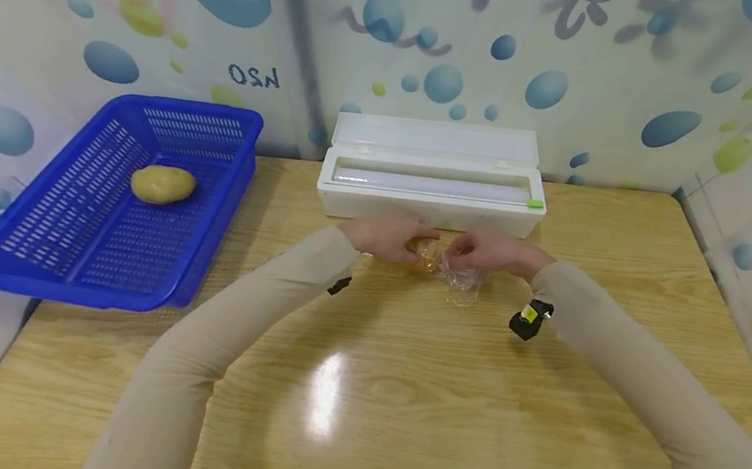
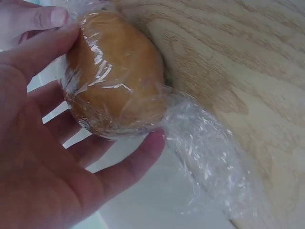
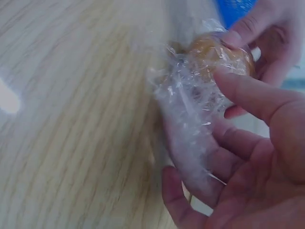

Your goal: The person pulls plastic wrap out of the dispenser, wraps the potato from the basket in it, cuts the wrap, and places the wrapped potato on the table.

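Note:
A roundish, orange-brown, potato-like thing [image 2: 116,71] is wrapped in clear cling film. My left hand [image 1: 390,238] holds it, the thumb and fingers curved around its sides. At its right end the loose cling film [image 3: 190,124] bunches into a crinkled tail. My right hand [image 1: 486,251] holds this tail; in the right wrist view the thumb lies over the film by the wrapped thing, with the other fingers behind and below. Both hands are close together, just in front of the white cling film box [image 1: 430,214].
The box's lid [image 1: 437,138] stands raised, showing a film roll [image 1: 427,185] and a green slider [image 1: 535,204]. At the left, a blue plastic basket [image 1: 207,242] holds a potato [image 1: 163,185]. The wooden table [image 1: 390,431] meets patterned wall sheets at the back and right.

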Demonstrator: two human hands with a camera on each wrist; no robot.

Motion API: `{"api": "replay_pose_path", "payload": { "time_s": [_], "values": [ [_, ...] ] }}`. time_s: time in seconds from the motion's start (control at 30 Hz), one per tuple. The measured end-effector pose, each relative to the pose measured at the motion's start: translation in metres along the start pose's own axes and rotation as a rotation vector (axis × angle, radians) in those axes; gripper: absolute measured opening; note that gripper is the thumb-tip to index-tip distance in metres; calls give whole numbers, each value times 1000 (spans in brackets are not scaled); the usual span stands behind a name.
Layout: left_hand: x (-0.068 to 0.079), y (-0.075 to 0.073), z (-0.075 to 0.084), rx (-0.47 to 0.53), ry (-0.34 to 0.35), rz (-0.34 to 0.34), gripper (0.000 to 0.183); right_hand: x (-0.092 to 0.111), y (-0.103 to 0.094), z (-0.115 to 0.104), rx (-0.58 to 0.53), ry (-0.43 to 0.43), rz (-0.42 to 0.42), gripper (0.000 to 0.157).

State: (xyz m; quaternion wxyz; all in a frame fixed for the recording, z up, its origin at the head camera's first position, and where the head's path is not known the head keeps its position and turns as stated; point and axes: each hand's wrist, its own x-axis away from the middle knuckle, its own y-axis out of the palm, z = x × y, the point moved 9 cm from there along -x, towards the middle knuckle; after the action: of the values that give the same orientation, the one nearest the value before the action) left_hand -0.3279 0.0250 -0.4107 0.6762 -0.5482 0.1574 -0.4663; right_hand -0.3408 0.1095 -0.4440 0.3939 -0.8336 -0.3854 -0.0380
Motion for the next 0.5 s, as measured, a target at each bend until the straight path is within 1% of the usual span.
{"api": "replay_pose_path", "payload": {
  "time_s": [0.13,0.2,0.27,0.33,0.4,0.47,0.5],
  "values": [
    [-2,0,0,-23,7,-4,56,3,3,-7,30,-27,-12,22],
    [-4,0,1,-33,19,-7,54,5,6,-11,38,-17,-30,24],
    [-5,0,2,-39,39,-8,53,7,10,-13,42,13,-36,30],
    [-6,1,2,-32,60,-5,53,9,12,-17,67,26,-1,35],
    [-5,2,2,-19,80,-13,56,11,15,-21,102,34,49,38],
    [-1,2,4,24,105,-12,61,13,20,-26,139,37,99,40],
    [2,1,4,46,97,-8,63,14,22,-29,163,30,121,40]
  ]
}}
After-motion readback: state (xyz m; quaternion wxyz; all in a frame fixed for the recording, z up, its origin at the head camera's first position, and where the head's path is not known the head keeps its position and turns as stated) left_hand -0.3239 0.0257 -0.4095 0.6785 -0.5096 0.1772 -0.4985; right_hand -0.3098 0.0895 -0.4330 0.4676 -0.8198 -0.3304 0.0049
